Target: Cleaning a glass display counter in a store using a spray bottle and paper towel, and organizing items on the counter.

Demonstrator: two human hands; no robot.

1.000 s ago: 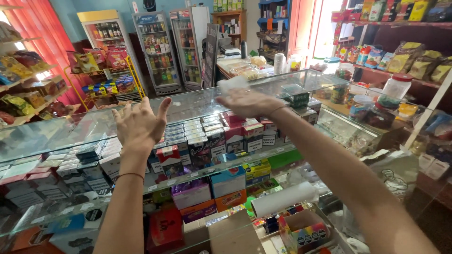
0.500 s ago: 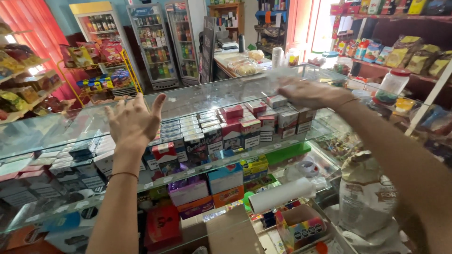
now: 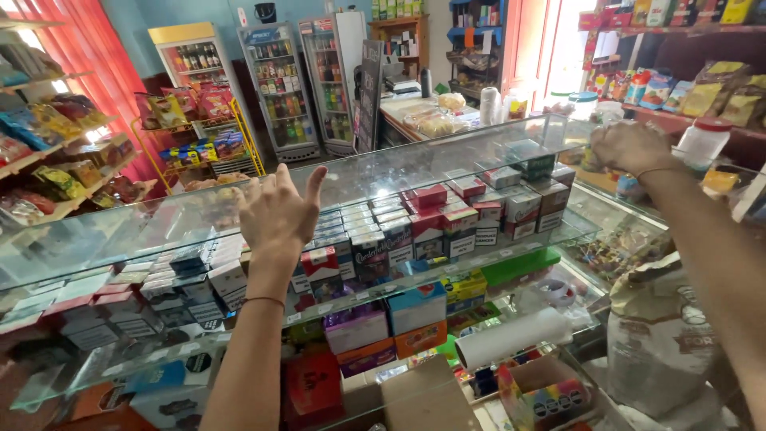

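Note:
My left hand (image 3: 275,211) is open, its fingers spread and its palm against the glass top of a display counter (image 3: 399,172). My right hand (image 3: 630,148) reaches out to the far right end of that glass top. Its back faces me and its fingers curl down, so whatever is under them is hidden. A thin band sits on each wrist. Under the glass, rows of small red, white and dark boxes (image 3: 447,215) fill the upper shelf.
Lower shelves hold coloured cartons (image 3: 415,307), a white paper roll (image 3: 515,339) and an open cardboard box (image 3: 542,391). A tied sack (image 3: 662,335) stands at the right. Drink fridges (image 3: 287,88), a snack rack (image 3: 191,120) and shelves of packets line the room.
My right hand has swept to the right along the glass top, from the middle to its far right end. My left hand has stayed in place on the glass.

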